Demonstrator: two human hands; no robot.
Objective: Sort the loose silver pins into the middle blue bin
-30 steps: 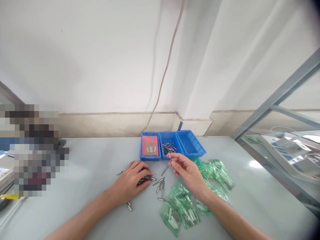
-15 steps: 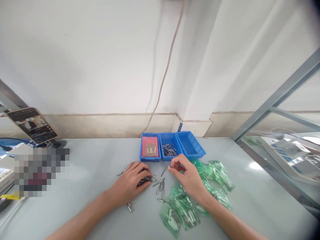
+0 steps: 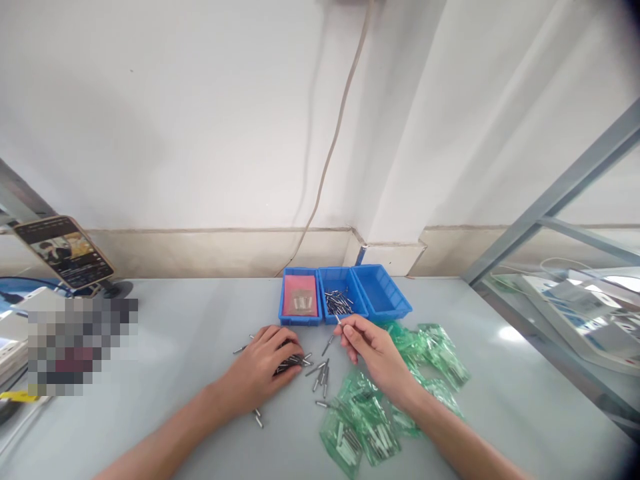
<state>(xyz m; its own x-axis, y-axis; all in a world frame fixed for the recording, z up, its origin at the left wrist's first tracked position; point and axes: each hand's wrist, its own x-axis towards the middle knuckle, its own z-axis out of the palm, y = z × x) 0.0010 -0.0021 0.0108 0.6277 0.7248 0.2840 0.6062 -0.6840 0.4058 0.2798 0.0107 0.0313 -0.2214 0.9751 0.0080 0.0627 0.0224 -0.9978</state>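
Note:
My left hand [image 3: 263, 367] rests on the table with its fingers curled round a pile of small metal pins [image 3: 293, 363], some of which poke out by the thumb and fingertips. Between the thumb and forefinger of my right hand [image 3: 377, 353] is a single slim metal pin [image 3: 339, 321], tilted upward. Loose pins [image 3: 323, 375] lie on the table between the two hands. Just beyond my right fingertips stands a blue bin with a heap of similar pins [image 3: 339, 301]. Green plastic bags [image 3: 367, 417] of pins lie beside and under my right forearm.
The left blue bin [image 3: 281, 300] holds a pink sheet and a small clear packet. On the right is another blue bin [image 3: 383, 293]. A phone [image 3: 65, 250] stands on a holder at the left, and a metal frame [image 3: 550, 193] rises at the right.
My right hand has turned, and the pin in its fingers now points up toward the bins. One pin lies on the table below it. My left hand has stayed in place.

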